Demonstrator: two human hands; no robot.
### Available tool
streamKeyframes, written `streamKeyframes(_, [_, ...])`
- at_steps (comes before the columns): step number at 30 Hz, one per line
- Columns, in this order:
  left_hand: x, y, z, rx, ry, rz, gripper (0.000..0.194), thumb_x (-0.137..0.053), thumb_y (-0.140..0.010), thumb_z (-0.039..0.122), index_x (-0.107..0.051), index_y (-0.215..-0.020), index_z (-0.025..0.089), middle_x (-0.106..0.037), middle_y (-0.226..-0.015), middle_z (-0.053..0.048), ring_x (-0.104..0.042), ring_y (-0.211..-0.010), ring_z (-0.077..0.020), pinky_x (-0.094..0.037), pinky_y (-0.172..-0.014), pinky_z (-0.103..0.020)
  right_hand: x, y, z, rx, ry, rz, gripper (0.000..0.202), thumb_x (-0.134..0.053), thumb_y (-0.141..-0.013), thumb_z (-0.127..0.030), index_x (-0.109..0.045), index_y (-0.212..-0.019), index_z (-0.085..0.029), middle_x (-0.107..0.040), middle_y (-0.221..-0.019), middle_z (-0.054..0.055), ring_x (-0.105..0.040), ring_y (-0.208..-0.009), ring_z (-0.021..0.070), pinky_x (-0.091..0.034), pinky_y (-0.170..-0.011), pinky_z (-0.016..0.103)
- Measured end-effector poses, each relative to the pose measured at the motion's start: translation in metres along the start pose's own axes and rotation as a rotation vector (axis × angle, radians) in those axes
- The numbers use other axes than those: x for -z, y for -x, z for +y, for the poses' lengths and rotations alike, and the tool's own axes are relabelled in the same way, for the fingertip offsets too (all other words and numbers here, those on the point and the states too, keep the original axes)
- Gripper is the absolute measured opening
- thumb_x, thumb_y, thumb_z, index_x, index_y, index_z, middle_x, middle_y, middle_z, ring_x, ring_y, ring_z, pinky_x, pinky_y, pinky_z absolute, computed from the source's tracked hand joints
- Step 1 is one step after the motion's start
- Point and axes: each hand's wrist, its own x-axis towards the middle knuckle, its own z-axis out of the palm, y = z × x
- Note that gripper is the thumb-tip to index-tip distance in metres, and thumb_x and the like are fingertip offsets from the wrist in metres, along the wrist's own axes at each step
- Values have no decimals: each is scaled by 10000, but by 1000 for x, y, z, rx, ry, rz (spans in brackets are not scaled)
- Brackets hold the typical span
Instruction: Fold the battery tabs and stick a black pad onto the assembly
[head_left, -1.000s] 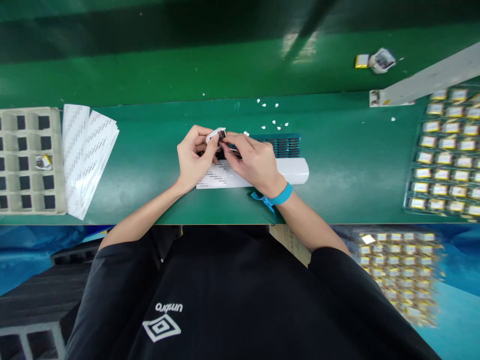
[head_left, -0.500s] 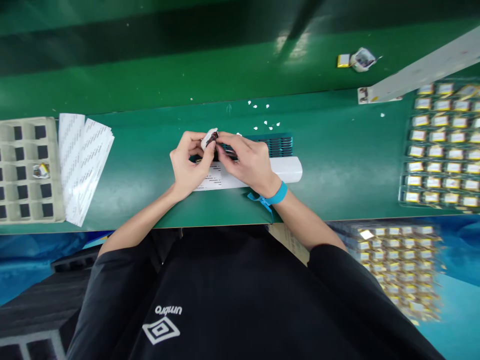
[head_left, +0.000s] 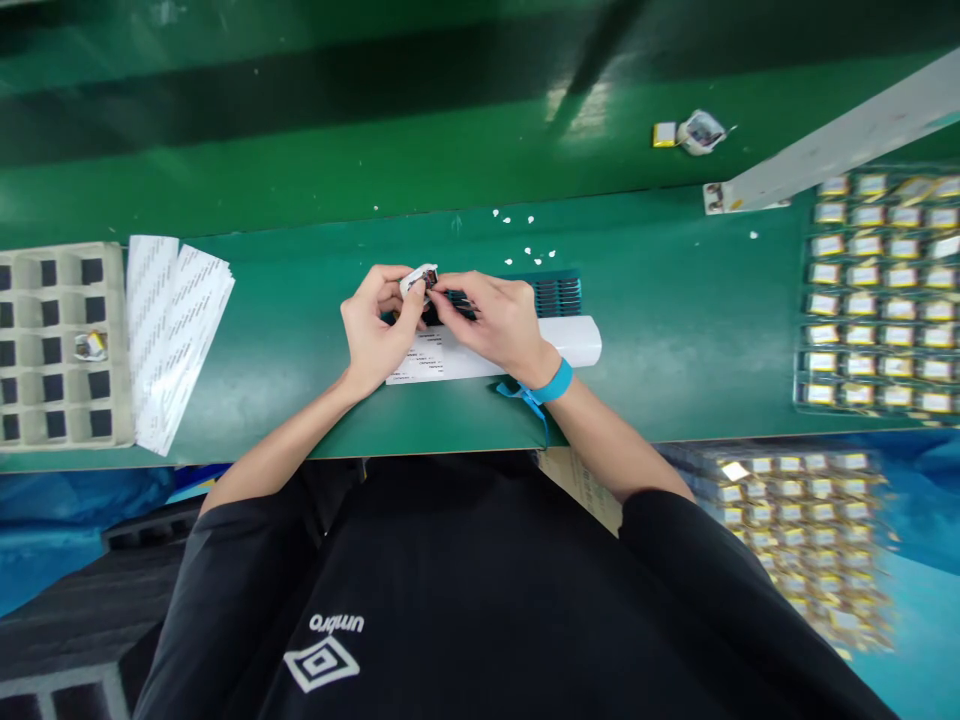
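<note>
- The left hand (head_left: 381, 322) is pinching a small white housing (head_left: 414, 279) between thumb and curled fingers, above the near part of the counter (head_left: 300, 330).
- The right hand (head_left: 493, 315) is bringing its thumb and forefinger nearly together at the housing's open side; whether anything thin is sitting between them, I cannot tell.
- Work on this housing is seemingly going on unfinished, since its dark insides are showing; how much is left inside, I cannot tell.
- Another open unit (head_left: 701, 132) is lying on the far surface, just beside a yellow-and-white block (head_left: 664, 134), so it too is apparently awaiting completion.
- At the left, a beige compartment tray (head_left: 120, 330) is holding one white-and-yellow piece (head_left: 91, 346).
- At the right, a clear tray (head_left: 817, 408) is carrying rows of white-and-yellow blocks; below the counter's edge, a similar batch (head_left: 791, 515) is sitting.
- Behind the right hand, a dark slotted holder (head_left: 559, 297) is showing; its contents are staying unclear.
</note>
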Motion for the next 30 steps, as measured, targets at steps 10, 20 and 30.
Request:
streamKeyframes(10, [-1, 1, -5, -7, -31, -1, 345, -761, -979, 531, -682, -1041, 202, -739, -723, 40, -668, -515, -72, -526, -496, -166, -1, 0, -1, -32, -6, -8, 182, -589, -1069, -252, -730, -1142, -164, -841, -1107, 65, -797, -884, 166, -625, -794, 271])
streamKeyframes(20, [1, 0, -1, 6, -47, -26, 308, -740, -994, 487, -662, -1058, 196, -754, -748, 28, -672, -518, -76, -527, -511, -170, 1, -3, -5, -109, -63, 3, 185, -602, -1069, -272, -744, -1125, -167, -841, -1106, 87, -784, -860, 164, -631, -818, 281])
streamKeyframes(30, [3, 1, -17, -10, -226, -39, 417, -720, -1002, 430, -683, -1364, 229, -690, -746, 45, -446, -422, -32, -336, -439, -184, -3, 1, 1, -174, 33, -116, 230, -531, -1070, -286, -717, -1144, -174, -833, -1032, 65, -742, -760, 159, -560, -712, 276])
